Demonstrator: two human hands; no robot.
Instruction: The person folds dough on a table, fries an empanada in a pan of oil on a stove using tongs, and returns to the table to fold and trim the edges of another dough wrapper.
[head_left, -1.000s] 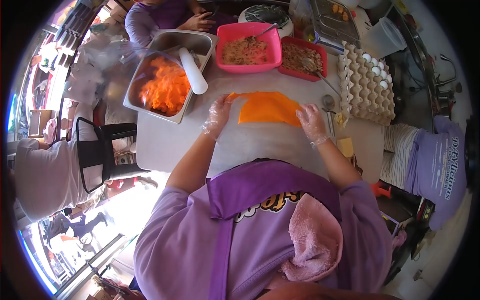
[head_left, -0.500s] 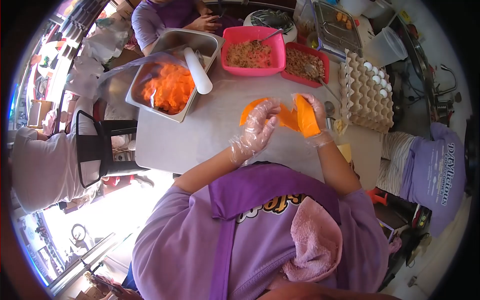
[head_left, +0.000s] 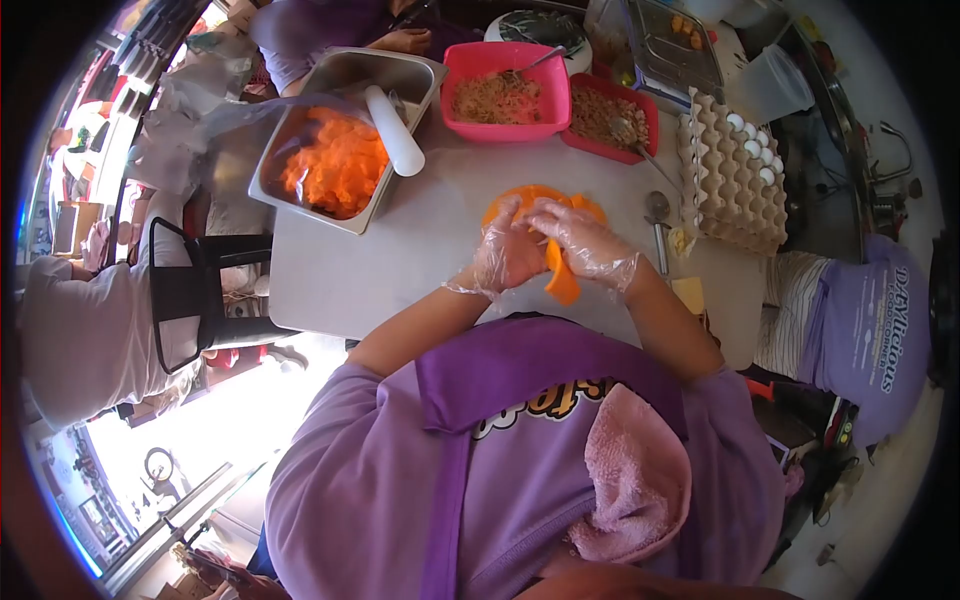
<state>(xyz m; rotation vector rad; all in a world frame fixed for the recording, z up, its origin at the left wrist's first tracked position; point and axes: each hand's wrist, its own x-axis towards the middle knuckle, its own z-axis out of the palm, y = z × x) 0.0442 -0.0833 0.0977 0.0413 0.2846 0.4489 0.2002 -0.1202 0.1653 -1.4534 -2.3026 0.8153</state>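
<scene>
Both my hands wear clear plastic gloves and come together above the middle of the table. A thin, smooth orange dough sheet (head_left: 540, 192) is between them, its wide part behind my fingers and a narrow strip hanging below. My left hand (head_left: 508, 255) holds the left side of the sheet, palm turned inward. Across it from the right reaches my right hand (head_left: 590, 243), fingers bent over the sheet near the left fingertips. The fingers hide part of the sheet. To the right lies a metal spoon-like scoop (head_left: 658, 222).
A steel pan (head_left: 362, 220) holds orange mash and a white pestle-like cylinder (head_left: 394, 132). Beyond are a pink bowl (head_left: 507, 130) and a red container (head_left: 605, 152), both with fillings and spoons. Egg trays (head_left: 730, 190) stand right. Another person's hand (head_left: 405, 40) shows at the far side.
My right hand has moved left to meet my left hand. The orange sheet, earlier spread between them, is gathered with a strip hanging down. The metal scoop is more exposed.
</scene>
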